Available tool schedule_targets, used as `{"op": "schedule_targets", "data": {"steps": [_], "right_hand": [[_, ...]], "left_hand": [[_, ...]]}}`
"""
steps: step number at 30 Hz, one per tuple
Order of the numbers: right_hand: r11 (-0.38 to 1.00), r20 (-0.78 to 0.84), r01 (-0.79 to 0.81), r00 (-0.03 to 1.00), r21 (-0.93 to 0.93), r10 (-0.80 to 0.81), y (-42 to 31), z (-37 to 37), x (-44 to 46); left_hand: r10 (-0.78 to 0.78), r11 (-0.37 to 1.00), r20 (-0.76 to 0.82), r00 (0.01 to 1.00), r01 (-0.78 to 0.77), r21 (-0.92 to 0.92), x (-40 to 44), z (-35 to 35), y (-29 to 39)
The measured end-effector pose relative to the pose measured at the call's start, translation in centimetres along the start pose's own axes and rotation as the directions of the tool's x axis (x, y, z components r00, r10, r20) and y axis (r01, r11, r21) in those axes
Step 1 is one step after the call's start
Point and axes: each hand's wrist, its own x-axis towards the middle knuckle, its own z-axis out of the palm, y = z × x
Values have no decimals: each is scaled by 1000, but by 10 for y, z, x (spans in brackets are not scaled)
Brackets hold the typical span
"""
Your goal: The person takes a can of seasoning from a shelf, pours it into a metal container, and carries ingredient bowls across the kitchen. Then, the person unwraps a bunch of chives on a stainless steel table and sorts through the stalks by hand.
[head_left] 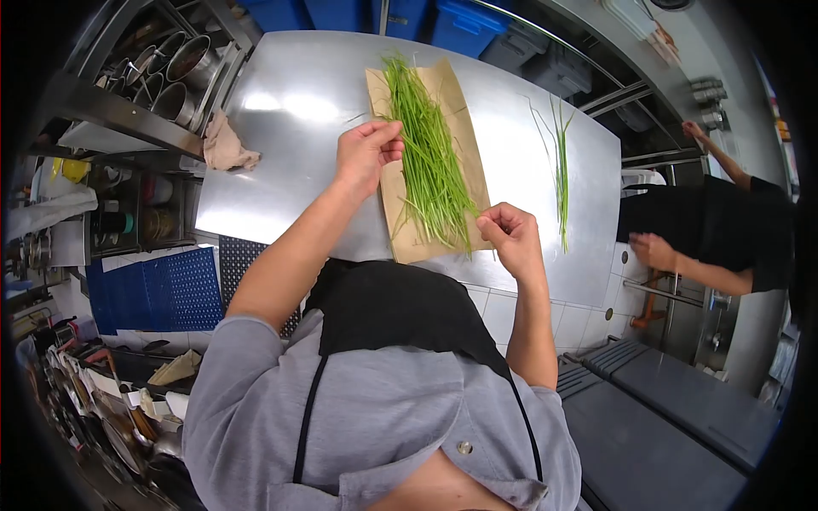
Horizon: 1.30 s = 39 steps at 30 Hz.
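A long bunch of green chives (430, 157) lies lengthwise on a sheet of brown paper (464, 140). My left hand (371, 153) is at the bunch's upper left edge, thumb and forefinger pinched against the green stems. At the lower right end, my right hand (511, 238) is also closed in a pinch, its fingertips meeting the stem ends at the paper's edge. How many stems each pinch takes in is too fine to see. A small separate bundle of chives (561, 175) rests on the bare metal to the right.
The steel table (290, 170) carries a crumpled cloth (228, 145) at its left edge. Metal pots (189, 64) fill a shelf at upper left. Blue bins (464, 25) stand beyond the table. A co-worker in black (724, 221) is at the right, near grey counter lids (639, 426).
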Motion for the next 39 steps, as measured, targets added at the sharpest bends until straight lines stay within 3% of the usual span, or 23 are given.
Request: {"op": "schedule_targets", "data": {"steps": [3,9,20,24,28,31,33,35,37,39], "right_hand": [[1000,1,23,1000,-10,-23,0,-1,3],[1000,-31,-2,1000,-2,2,-7,1,8],[999,-128,-44,991,24,47,6,3,15],[989,-319,95,939,-117,-128,4,-3,22],[950,-417,225,858,-218,-299,-15,-40,29],[955,-386,250,874,-162,-294,-30,-58,25],[928,-313,319,876,-195,-367,-34,-53,24],[965,-232,259,937,-43,-261,-47,-37,15],[960,-181,266,952,83,-248,-50,-15,14],[916,-149,214,974,338,-172,-49,3,14]], "left_hand": [[30,999,-18,999,-30,30,4,-7,7],[-75,949,3,997,71,307,1,-22,14],[-158,979,-29,987,161,123,-17,-33,12],[-129,985,-62,990,135,110,-9,-43,8],[-102,973,-111,989,123,196,-1,-51,5],[-21,794,-109,994,83,602,-14,-34,21],[80,774,82,993,-113,623,-18,-23,17],[171,729,257,951,-297,617,-40,8,15],[281,552,576,768,-620,557,-50,34,4],[360,559,681,637,-732,389,-67,61,-6]]}}
